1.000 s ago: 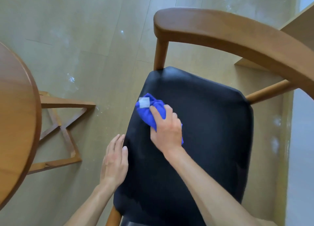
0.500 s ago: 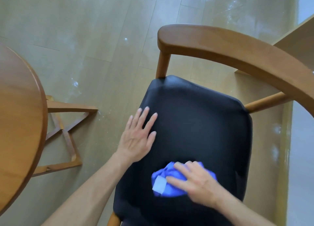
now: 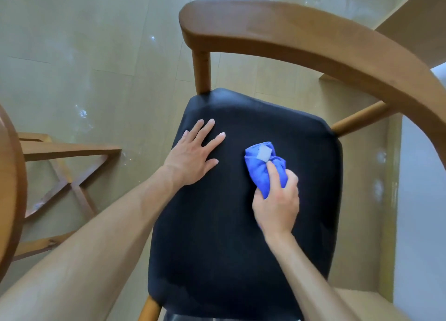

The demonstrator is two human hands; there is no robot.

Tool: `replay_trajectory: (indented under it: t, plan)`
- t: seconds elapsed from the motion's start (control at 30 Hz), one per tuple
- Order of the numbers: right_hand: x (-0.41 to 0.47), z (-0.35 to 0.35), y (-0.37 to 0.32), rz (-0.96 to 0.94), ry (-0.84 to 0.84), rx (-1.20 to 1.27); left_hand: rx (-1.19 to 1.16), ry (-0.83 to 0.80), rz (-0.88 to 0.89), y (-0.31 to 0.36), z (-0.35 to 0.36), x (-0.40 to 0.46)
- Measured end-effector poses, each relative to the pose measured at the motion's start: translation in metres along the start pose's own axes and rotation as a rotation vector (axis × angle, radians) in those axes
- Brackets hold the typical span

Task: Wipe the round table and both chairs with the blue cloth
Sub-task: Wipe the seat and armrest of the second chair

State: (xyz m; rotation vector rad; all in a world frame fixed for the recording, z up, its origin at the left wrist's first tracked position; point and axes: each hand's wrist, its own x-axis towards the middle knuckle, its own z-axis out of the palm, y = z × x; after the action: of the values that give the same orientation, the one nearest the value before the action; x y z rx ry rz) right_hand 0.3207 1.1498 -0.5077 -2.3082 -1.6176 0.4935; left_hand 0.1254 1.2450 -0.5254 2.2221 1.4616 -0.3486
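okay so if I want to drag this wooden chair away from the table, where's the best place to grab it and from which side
Probably the curved wooden backrest rail, gripped from above near its rounded free end. It arcs clear above the black seat, with open space under it for fingers to wrap. The seat is broad and flat, with the left hand and cloth on it.

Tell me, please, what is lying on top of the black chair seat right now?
The left hand rests flat on the seat; the right hand grips the bunched blue cloth there. The seat under them is hidden.
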Motion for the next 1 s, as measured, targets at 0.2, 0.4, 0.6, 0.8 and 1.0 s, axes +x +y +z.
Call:
replay_trajectory:
  t: [0.2, 0.4, 0.6, 0.8, 1.0]
  plan:
    - [-0.129, 0.029, -0.043, -0.431, -0.331, 0.000, -0.045, -0.108, 0.002, -0.005, -0.032, 0.008]
    - [-0.122, 0.026, -0.030, -1.020, -0.449, -0.107, -0.058, -0.110, -0.036, 0.003, -0.038, 0.007]
    - [-0.030, 0.047, -0.089, -0.772, -0.214, -0.160, -0.076, -0.079, -0.044, 0.001, -0.040, 0.017]
    - [-0.097, 0.034, -0.056, -0.927, -0.455, -0.249, -0.092, -0.120, -0.053, 0.000, -0.038, 0.016]
    - [-0.061, -0.030, 0.082, -1.328, -0.563, -0.380, -0.113, -0.124, -0.060, 0.001, -0.033, 0.007]
